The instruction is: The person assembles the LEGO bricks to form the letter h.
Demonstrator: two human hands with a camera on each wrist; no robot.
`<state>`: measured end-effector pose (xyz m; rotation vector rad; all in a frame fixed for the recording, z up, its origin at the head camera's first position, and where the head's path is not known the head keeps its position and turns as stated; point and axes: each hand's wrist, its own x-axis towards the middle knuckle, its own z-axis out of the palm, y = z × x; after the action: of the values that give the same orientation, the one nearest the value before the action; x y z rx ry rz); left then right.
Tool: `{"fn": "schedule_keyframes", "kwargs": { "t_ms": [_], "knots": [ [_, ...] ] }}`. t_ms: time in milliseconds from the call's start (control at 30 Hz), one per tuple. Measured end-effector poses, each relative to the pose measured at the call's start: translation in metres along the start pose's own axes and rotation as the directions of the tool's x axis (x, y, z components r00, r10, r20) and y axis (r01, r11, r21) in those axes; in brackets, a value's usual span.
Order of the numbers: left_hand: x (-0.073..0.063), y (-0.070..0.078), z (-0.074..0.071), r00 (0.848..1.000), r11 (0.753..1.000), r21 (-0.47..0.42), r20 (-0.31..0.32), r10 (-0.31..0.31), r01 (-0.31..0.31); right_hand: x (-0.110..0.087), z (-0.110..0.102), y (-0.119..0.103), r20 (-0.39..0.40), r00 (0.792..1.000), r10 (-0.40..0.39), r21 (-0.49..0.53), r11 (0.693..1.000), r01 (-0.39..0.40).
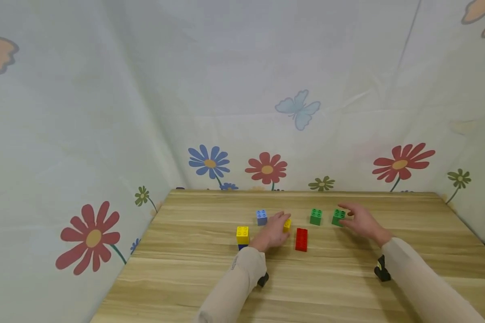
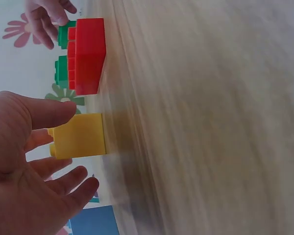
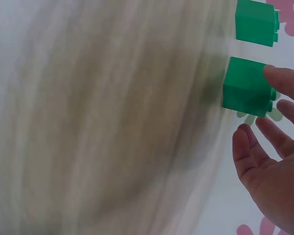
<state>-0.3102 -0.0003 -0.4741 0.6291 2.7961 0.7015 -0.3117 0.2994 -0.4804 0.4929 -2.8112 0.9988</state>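
My left hand (image 1: 274,230) reaches over a small yellow brick (image 2: 79,136), its thumb at one side and the fingers loosely spread on the other. The brick stands studs-up on the wooden table. At the right, my right hand (image 1: 363,219) is beside a green brick (image 1: 338,217). Its thumb tip overlaps that brick's studded edge in the right wrist view, while the other fingers stay spread apart from it. A second green brick (image 1: 315,216) stands just left of that one. Between the hands lies a longer red brick (image 1: 301,240).
A light blue brick (image 1: 261,217) stands behind my left hand. Left of the hand, a yellow brick (image 1: 242,234) sits on a dark blue brick (image 1: 243,246). The wooden table (image 1: 178,269) ends at a pale cloth backdrop (image 1: 226,89) with flowers and butterflies.
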Motion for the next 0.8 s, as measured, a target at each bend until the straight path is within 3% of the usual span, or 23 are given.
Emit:
{"fn": "schedule_keyframes", "kwargs": {
  "t_ms": [400, 633, 800],
  "knots": [
    [-0.006, -0.001, 0.004, 1.000, 1.000, 0.017, -0.004, -0.009, 0.009, 0.005, 0.014, 0.002, -0.012, 1.000, 0.015, 0.051, 0.999, -0.014],
    [-0.014, 0.002, 0.006, 1.000, 0.996, 0.088, -0.006, 0.007, -0.006, 0.003, 0.016, 0.003, 0.029, 0.996, 0.081, 0.041, 0.996, -0.083],
    [-0.018, -0.002, 0.010, 1.000, 0.991, 0.135, 0.012, 0.018, -0.019, 0.000, 0.016, 0.005, 0.026, 0.998, 0.054, 0.037, 0.998, -0.055]
  ]
}}
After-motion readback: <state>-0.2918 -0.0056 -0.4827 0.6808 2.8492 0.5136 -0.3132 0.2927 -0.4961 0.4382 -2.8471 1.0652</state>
